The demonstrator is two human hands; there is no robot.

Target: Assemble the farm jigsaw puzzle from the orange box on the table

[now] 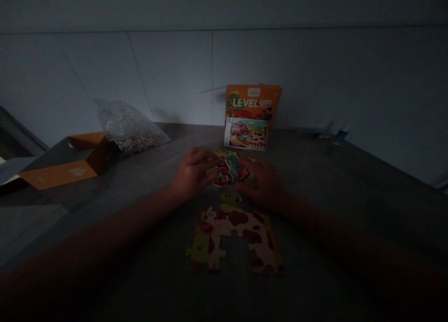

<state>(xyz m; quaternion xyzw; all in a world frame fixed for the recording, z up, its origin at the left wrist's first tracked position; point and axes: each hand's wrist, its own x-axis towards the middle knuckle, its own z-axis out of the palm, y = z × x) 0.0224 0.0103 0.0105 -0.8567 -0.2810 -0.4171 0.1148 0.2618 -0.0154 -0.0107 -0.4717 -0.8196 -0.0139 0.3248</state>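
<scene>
The scene is dim. My left hand (192, 172) and my right hand (262, 182) meet over a small cluster of joined puzzle pieces (231, 169) with red and pale colours, fingers of both gripping its edges. Nearer to me lies a partly assembled puzzle section (238, 235) showing a brown-spotted cow on green. One loose green piece (231, 199) rests between the section and the hands. An orange puzzle box (252, 108) marked "LEVEL UP!" stands against the wall behind, with a picture card (247, 134) leaning on its front.
On the grey table (350, 196), an open orange box lid (66, 165) lies at the left with a clear plastic bag (128, 126) behind it. A small blue-capped tube (338, 140) sits at the right. A tiled wall backs the table.
</scene>
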